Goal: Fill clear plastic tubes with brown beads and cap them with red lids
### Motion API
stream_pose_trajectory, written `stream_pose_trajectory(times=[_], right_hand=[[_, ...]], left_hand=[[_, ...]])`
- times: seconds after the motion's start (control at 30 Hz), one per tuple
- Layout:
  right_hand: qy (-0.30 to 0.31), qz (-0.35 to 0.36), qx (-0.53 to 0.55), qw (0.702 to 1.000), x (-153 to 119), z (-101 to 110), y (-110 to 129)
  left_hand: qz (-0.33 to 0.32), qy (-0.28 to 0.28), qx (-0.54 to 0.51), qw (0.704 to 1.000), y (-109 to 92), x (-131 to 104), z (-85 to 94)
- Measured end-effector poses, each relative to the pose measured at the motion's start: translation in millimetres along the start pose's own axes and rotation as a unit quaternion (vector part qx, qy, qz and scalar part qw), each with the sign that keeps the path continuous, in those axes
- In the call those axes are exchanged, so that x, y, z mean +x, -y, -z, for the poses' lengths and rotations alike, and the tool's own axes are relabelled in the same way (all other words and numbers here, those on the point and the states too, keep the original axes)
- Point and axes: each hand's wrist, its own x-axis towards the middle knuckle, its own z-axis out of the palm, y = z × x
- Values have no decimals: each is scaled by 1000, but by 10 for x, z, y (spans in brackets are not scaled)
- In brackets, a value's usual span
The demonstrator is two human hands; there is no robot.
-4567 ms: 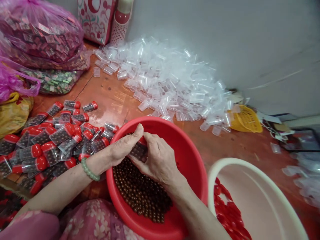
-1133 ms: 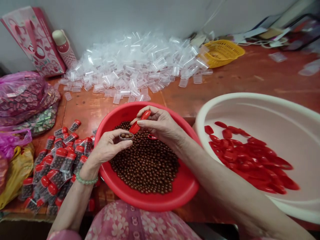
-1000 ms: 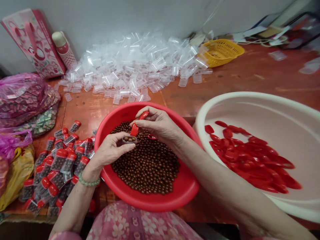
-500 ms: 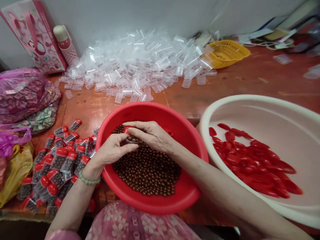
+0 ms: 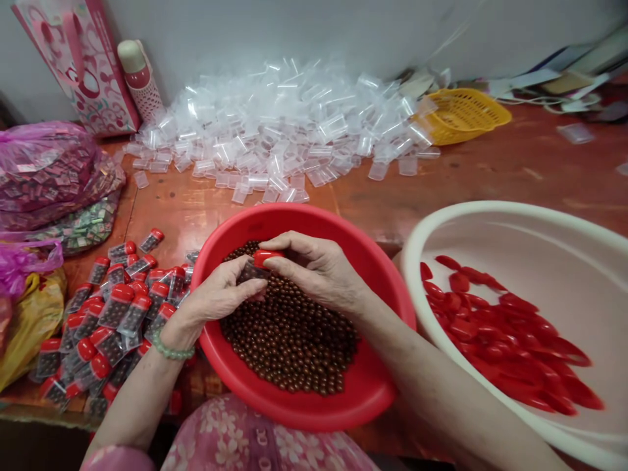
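Note:
Over the red basin [image 5: 377, 386], my left hand [image 5: 220, 291] grips a small clear plastic container [image 5: 252, 269] with dark contents, mostly hidden by my fingers. My right hand [image 5: 321, 271] pinches a red cap [image 5: 267, 257] at the container's mouth; whether it is fully seated I cannot tell. Below both hands, shiny brown balls [image 5: 294, 353] cover much of the basin's bottom. Left of the basin lies a heap of filled containers with red caps [image 5: 118, 304]. The white basin [image 5: 417, 242] on the right holds many loose red caps [image 5: 510, 347].
A big pile of clear empty containers [image 5: 294, 131] lies along the wall, beside a yellow basket [image 5: 466, 114]. A pink gift bag [image 5: 83, 72] and a flask [image 5: 142, 78] stand at back left. Plastic bags [image 5: 44, 176] sit at the left edge.
My right hand's fingers have shifted on the cap, which now shows more plainly on the container. The camera view has turned slightly left.

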Motion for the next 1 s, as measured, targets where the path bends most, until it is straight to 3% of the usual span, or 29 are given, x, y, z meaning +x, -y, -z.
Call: stream_pose_trajectory(times=[0.2, 0.4, 0.63, 0.83, 1.0], right_hand=[[-52, -27, 33, 998, 34, -38, -41], [-10, -10, -23, 1000, 34, -52, -57], [-40, -58, -14, 997, -38, 24, -76], [-52, -74, 0, 996, -14, 20, -48], [-20, -67, -7, 998, 20, -32, -43]], left_hand=[[20, 17, 18, 1000, -6, -2, 7], [9, 20, 23, 999, 3, 8, 19], [27, -20, -25, 999, -39, -2, 46], [15, -23, -21, 999, -44, 2, 41], [8, -20, -14, 1000, -36, -2, 42]])
